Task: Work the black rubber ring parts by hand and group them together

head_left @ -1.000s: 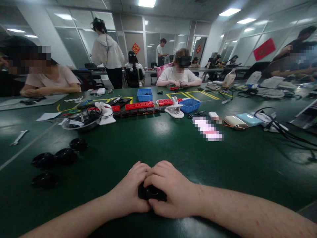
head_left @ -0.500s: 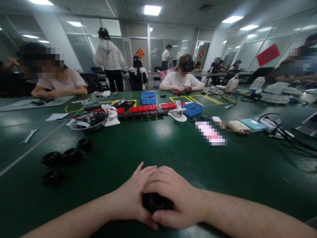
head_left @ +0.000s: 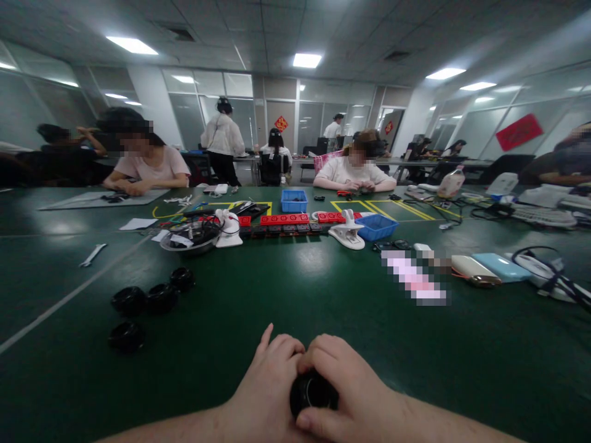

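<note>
Left hand [head_left: 272,381] has shifted: its thumb, showing in front of the black ring-shaped part [head_left: 303,394] half a second ago, is now hidden, and the part seems turned, suggesting the hold is being adjusted. Well left of the white clip stand [head_left: 347,235] and nearer than it, four loose black round parts [head_left: 162,298] lie on the tabletop [head_left: 221,344]. Slightly left of the stand, much nearer, the ring-shaped part is grasped from both sides, right hand [head_left: 353,387] curled over it, thumb across its near side.

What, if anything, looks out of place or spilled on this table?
No spill shows. The wrench lies by itself, left of the crowded bowl, so it looks slightly stray.
</note>
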Demonstrator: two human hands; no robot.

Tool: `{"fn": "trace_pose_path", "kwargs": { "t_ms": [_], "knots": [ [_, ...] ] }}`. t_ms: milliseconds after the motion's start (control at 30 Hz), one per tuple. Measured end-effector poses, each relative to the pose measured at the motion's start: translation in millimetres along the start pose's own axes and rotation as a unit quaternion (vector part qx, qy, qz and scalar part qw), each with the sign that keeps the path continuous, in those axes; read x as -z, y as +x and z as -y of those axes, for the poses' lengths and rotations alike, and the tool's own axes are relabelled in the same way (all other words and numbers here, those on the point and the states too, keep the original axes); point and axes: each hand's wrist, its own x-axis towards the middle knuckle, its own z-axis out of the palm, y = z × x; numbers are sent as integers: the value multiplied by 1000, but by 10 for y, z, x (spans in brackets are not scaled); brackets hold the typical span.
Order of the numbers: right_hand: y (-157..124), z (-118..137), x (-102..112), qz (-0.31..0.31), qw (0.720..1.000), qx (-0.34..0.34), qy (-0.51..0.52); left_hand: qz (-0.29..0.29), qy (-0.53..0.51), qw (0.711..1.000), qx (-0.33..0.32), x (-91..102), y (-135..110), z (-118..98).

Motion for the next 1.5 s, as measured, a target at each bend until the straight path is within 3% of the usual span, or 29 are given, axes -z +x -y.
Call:
{"fn": "trace_pose_path", "kwargs": {
  "t_ms": [100, 200, 267, 400, 500, 767, 933, 1100, 1300, 1500],
  "knots": [
    [10, -15, 24, -1, 999, 42, 12, 3, -19, 998, -57, 35, 56, 109],
    [28, -8, 75, 21, 993, 112, 43, 50, -24, 987, -153, 103, 115, 212],
    [43, 3, 103, 40, 985, 153, 64, 80, -13, 980, -182, 154, 139, 235],
    [60, 21, 126, 61, 977, 192, 68, 130, -1, 979, -159, 217, 144, 199],
    [52, 26, 125, 43, 981, 184, 45, 133, 0, 983, -126, 191, 116, 161],
    [-9, -7, 19, 9, 993, 104, -54, 11, 37, 999, -7, -46, 0, -42],
    [-3, -18, 13, 7, 993, 117, -21, 0, 4, 999, -47, 4, 41, 17],
    [16, -16, 40, 15, 978, 210, 14, 80, -59, 985, -138, 115, 130, 204],
    [31, -32, 12, 31, 966, 255, 20, 163, -31, 975, -146, 228, 168, 253],
    [23, -36, 16, -19, 973, 227, 29, 157, 27, 978, -132, 168, 110, 201]
  ]
}}
